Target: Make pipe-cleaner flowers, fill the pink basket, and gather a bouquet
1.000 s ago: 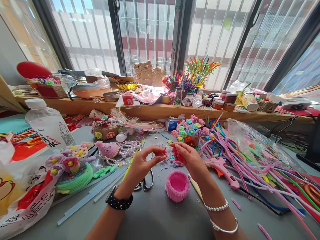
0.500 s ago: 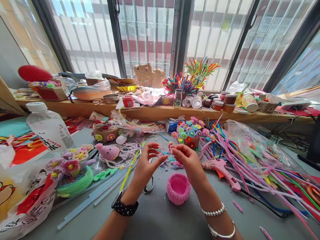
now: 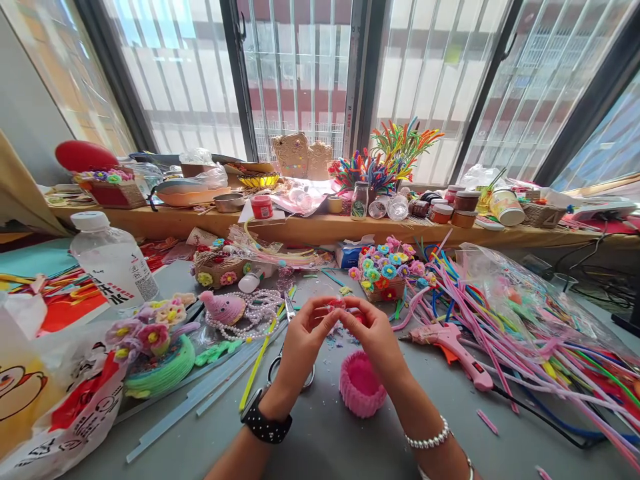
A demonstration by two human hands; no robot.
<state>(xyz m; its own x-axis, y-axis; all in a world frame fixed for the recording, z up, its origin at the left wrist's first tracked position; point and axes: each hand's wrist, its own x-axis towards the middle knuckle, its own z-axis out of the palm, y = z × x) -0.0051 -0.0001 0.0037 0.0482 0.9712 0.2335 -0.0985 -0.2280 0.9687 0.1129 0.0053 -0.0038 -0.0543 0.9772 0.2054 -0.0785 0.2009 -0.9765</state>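
Note:
My left hand (image 3: 306,339) and my right hand (image 3: 374,339) meet above the middle of the table, fingertips pinched together. Between them is a small red-pink fuzzy piece (image 3: 337,304), apparently pipe cleaner, mostly hidden by the fingers. Just below my right hand stands a pink fuzzy ribbed pot (image 3: 363,395), open at the top. Scissors (image 3: 289,307) lie under my left hand, their handle loops partly covered by the wrist. Coloured fuzzy scraps (image 3: 333,340) are scattered on the table beneath the fingers.
A pink glue gun (image 3: 457,347) and many pink pipe cleaners (image 3: 493,333) lie at the right. Left are clear glue sticks (image 3: 187,397), a pearl string (image 3: 267,307), a green flower pot (image 3: 165,370) and a bottle (image 3: 113,260). A flower basket (image 3: 383,287) stands behind.
My left hand has moved right and closed its fingers, meeting my right hand at the red-pink piece. The camera view has shifted slightly.

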